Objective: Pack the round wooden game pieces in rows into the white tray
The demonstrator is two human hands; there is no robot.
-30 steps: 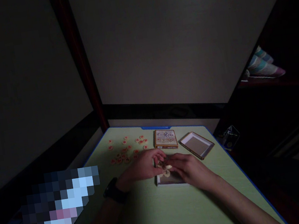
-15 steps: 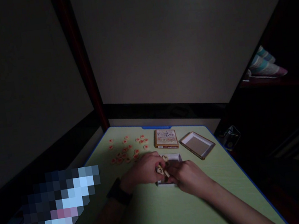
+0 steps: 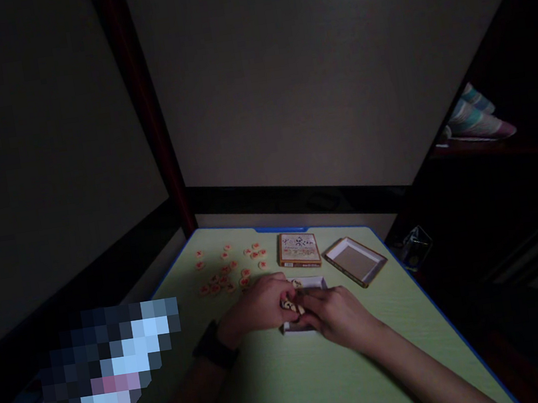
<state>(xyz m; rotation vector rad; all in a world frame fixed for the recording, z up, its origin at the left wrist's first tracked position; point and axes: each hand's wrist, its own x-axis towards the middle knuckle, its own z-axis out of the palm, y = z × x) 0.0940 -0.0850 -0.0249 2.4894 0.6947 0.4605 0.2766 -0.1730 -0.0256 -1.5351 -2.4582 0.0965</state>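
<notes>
Both hands meet over a shallow white box tray [image 3: 318,282] on the table. My left hand [image 3: 264,303], with a dark band on its wrist, is closed around several round Chinese chess pieces [image 3: 291,306] with dark characters. My right hand [image 3: 341,315] comes in from the right, its thumb and fingers closed on a piece of that same group. Another dark-marked piece [image 3: 296,283] shows in the tray just beyond the fingers. Most of the tray's inside is hidden by the hands. Left of them lie several loose red-marked chess pieces [image 3: 224,270] on the tabletop.
Behind the tray lies a printed box [image 3: 298,249], and to its right an open box half [image 3: 359,261] with white inner walls. The pale green table [image 3: 287,387] has a blue edge and stands against a wall. A blurred patch covers the left front.
My right hand's fingers have moved slightly left and up, and the piece they grip now sits against the pieces in my left hand. The left hand stays nearly still.
</notes>
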